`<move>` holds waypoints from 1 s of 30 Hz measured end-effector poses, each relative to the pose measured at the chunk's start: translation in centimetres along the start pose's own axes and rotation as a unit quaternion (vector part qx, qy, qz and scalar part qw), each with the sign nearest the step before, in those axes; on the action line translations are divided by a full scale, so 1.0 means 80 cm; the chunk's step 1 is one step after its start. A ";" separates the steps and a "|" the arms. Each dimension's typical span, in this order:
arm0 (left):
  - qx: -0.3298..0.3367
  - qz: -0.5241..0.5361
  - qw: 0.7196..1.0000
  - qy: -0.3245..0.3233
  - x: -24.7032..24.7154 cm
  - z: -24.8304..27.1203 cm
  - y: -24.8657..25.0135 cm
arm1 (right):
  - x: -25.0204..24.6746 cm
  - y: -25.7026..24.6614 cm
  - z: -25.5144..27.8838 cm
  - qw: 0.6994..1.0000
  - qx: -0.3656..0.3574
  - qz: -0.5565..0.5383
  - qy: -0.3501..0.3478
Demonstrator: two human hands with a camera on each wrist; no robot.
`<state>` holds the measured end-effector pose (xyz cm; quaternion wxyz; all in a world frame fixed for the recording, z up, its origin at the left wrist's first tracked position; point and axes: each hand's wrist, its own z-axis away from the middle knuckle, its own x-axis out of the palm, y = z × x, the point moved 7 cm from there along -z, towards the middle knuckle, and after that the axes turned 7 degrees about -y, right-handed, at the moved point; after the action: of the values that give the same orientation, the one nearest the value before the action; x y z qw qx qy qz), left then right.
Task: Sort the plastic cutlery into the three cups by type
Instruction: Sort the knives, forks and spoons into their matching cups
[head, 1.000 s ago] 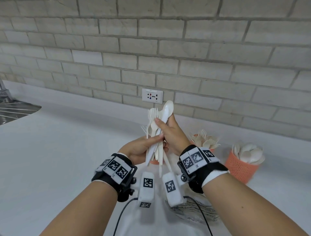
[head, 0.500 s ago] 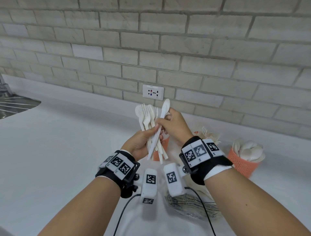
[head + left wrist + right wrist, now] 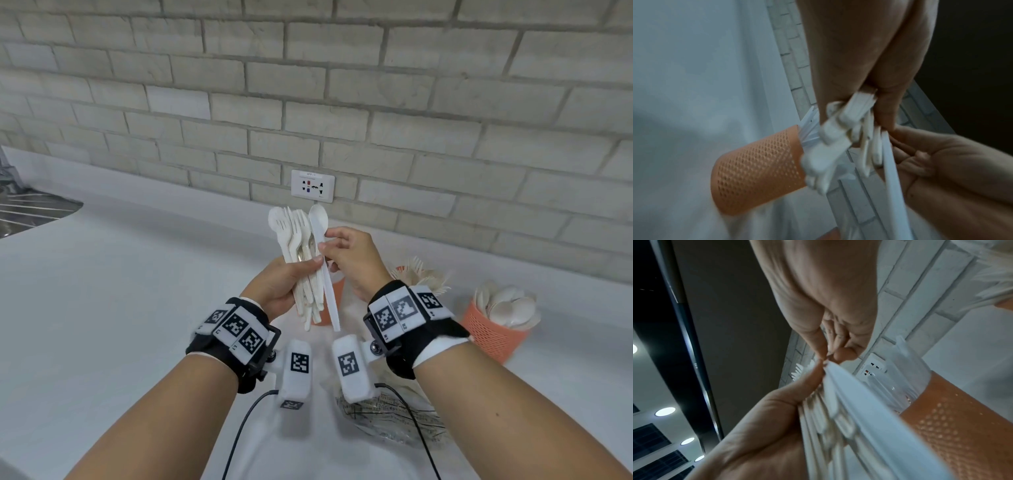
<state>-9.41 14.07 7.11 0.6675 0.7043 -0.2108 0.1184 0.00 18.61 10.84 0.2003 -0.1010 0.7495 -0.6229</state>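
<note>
My left hand [image 3: 301, 270] grips a fanned bundle of white plastic forks and spoons [image 3: 294, 236] above the counter. My right hand [image 3: 325, 241] pinches one white spoon [image 3: 318, 219] by its neck at the bundle's right edge, bowl up, handle hanging down. In the left wrist view the bundle's handles [image 3: 849, 129] stick out below my left hand [image 3: 869, 65]. Three orange mesh cups stand behind. The middle cup [image 3: 334, 287], mostly hidden by the cutlery, shows translucent pieces in the left wrist view [image 3: 756, 170]. One cup [image 3: 419, 274] holds forks, another [image 3: 493, 329] spoons.
A crumpled clear plastic bag [image 3: 387, 414] lies on the white counter [image 3: 137, 291] under my wrists. A steel sink [image 3: 30, 209] sits at the far left. The brick wall carries a socket [image 3: 312, 186] just behind the cups.
The right hand has drawn the spoon out to the bundle's right side and turned it more upright. The bundle in the left hand has fanned out and tilted left.
</note>
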 end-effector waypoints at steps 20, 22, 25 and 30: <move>0.037 -0.078 0.994 0.073 -0.034 0.018 0.022 | -0.009 -0.002 -0.024 0.922 -0.127 0.357 0.077; 0.037 -0.084 0.994 0.067 -0.031 0.018 0.024 | 0.000 0.017 -0.029 0.898 -0.105 0.426 0.046; 0.038 -0.088 0.994 0.053 -0.025 0.019 0.027 | 0.008 0.021 -0.028 0.829 -0.094 0.550 0.017; 0.041 -0.082 0.995 0.031 -0.011 0.018 0.026 | 0.002 -0.040 -0.002 0.860 -0.176 0.470 0.091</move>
<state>-11.28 12.68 8.45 0.6521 0.7417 -0.1262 0.0932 -0.56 18.04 13.96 0.3793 0.2872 0.8199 -0.3185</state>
